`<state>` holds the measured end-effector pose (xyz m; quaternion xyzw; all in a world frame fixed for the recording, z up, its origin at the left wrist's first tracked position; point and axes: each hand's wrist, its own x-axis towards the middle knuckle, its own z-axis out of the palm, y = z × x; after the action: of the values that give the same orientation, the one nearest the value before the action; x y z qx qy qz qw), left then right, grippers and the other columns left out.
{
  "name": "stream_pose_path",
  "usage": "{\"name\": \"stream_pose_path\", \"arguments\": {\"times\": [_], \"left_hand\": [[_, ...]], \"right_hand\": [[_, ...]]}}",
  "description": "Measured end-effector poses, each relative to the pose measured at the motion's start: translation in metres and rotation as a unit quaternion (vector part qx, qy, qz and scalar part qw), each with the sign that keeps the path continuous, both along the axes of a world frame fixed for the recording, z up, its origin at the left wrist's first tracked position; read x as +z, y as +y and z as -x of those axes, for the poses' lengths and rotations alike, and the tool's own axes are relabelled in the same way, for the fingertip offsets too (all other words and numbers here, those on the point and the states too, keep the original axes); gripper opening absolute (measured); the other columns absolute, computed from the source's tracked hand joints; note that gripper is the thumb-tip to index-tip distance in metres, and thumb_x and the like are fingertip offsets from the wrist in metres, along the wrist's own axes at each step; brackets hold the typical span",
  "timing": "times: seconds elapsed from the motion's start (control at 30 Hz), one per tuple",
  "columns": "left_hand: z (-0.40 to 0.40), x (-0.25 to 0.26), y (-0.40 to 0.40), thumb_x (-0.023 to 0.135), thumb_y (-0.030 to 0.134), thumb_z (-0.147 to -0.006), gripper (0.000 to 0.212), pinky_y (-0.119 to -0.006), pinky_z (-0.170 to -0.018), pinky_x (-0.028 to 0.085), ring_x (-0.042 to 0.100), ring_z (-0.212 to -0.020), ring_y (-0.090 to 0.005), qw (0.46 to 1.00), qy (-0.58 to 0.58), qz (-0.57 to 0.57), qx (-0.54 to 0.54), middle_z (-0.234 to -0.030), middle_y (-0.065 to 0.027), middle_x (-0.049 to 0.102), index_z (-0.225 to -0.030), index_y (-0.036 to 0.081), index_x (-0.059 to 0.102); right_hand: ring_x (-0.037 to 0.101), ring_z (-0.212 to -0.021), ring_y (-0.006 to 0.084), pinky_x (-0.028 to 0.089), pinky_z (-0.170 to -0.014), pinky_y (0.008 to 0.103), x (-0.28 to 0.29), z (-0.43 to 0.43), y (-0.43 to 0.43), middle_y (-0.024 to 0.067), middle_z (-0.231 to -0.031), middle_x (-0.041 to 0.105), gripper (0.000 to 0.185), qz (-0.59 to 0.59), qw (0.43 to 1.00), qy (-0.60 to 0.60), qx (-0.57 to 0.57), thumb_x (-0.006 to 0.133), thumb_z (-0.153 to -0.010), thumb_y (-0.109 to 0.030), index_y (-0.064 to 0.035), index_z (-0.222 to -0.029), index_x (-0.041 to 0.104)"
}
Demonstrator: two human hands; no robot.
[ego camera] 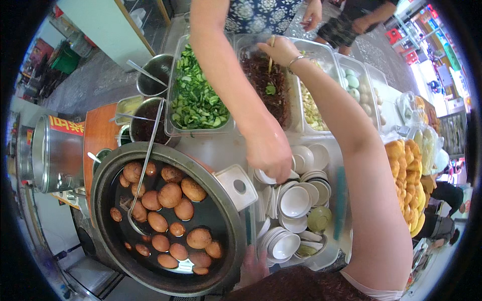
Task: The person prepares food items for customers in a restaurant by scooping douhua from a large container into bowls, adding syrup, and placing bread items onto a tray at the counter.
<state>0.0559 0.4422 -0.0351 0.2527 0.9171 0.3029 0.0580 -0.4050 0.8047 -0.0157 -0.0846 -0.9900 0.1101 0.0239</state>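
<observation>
My right hand (pixel 281 52), with a bracelet at its wrist, grips wooden chopsticks (pixel 271 62) over a clear tub of dark shredded food (pixel 276 105). At the bottom, my left hand (pixel 256 263) is partly visible and blurred, between a dark round pot (pixel 98 180) and a plastic bin (pixel 324 261) of small white dishes (pixel 293 201); its grip is unclear. Brown eggs (pixel 170 195) sit in dark liquid in the pot, with a metal ladle (pixel 146 161) leaning in it. From across the table, another person's hand (pixel 269 158) reaches into the dishes.
Tubs of chopped greens (pixel 197 94), pale chopped food (pixel 313 109) and pale eggs (pixel 353 82) line the far side. Metal pots (pixel 156 73) with spoons stand left. Fried dough sticks (pixel 404 180) lie right. Another person's legs and hand show beyond the table.
</observation>
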Motion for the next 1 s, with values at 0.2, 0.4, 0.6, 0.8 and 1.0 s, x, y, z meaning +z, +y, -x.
{"name": "stream_pose_path", "arguments": {"times": [0.2,0.4,0.6,0.8,1.0], "left_hand": [[-0.048,-0.079,-0.028,0.058,0.007,-0.077,0.045,-0.052,-0.093,0.041,0.045,-0.106,-0.0480,0.888,-0.420,-0.180,0.061,-0.116,-0.0292,0.044,-0.121,0.003,0.051],[-0.007,-0.016,-0.014,0.055,0.008,-0.082,0.048,-0.057,-0.103,0.025,0.027,-0.122,-0.0485,0.996,-0.047,-0.056,-0.057,-0.133,-0.0289,0.025,-0.128,0.005,0.044],[-0.011,-0.019,-0.016,0.057,0.009,-0.077,0.054,-0.052,-0.105,0.025,0.025,-0.128,-0.0451,0.996,-0.053,-0.056,-0.046,-0.137,-0.0251,0.025,-0.130,0.007,0.044],[-0.010,-0.018,-0.015,0.057,0.008,-0.077,0.053,-0.051,-0.105,0.026,0.025,-0.128,-0.0447,0.996,-0.048,-0.054,-0.044,-0.137,-0.0253,0.024,-0.130,0.007,0.045],[-0.008,-0.020,-0.014,0.057,0.006,-0.075,0.056,-0.052,-0.103,0.029,0.029,-0.125,-0.0458,0.997,-0.035,-0.058,-0.044,-0.136,-0.0260,0.026,-0.130,0.006,0.045]], "right_hand": [[0.063,-0.064,0.0253,0.049,-0.065,0.0354,0.053,-0.067,0.010,0.0126,-0.066,0.062,0.050,0.021,0.984,0.167,0.064,0.045,-0.092,-0.045,-0.0039,-0.072,0.066],[0.064,-0.074,0.0262,0.051,-0.064,0.0378,0.058,-0.106,-0.002,0.0094,-0.079,0.067,0.021,0.035,0.993,-0.007,0.109,0.056,-0.083,-0.021,-0.0105,-0.100,0.064],[0.062,-0.077,0.0310,0.048,-0.072,0.0397,0.040,-0.115,-0.003,0.0155,-0.080,0.066,0.028,0.108,0.991,0.064,0.054,0.062,-0.083,-0.031,-0.0036,-0.079,0.067],[0.062,-0.078,0.0297,0.048,-0.073,0.0374,0.028,-0.105,0.001,0.0144,-0.082,0.066,0.027,0.181,0.982,0.037,0.044,0.062,-0.082,-0.031,-0.0051,-0.085,0.068],[0.063,-0.080,0.0294,0.048,-0.075,0.0371,0.023,-0.096,0.000,0.0140,-0.081,0.067,0.032,0.196,0.980,0.010,0.017,0.058,-0.084,-0.036,-0.0057,-0.091,0.068]]}}
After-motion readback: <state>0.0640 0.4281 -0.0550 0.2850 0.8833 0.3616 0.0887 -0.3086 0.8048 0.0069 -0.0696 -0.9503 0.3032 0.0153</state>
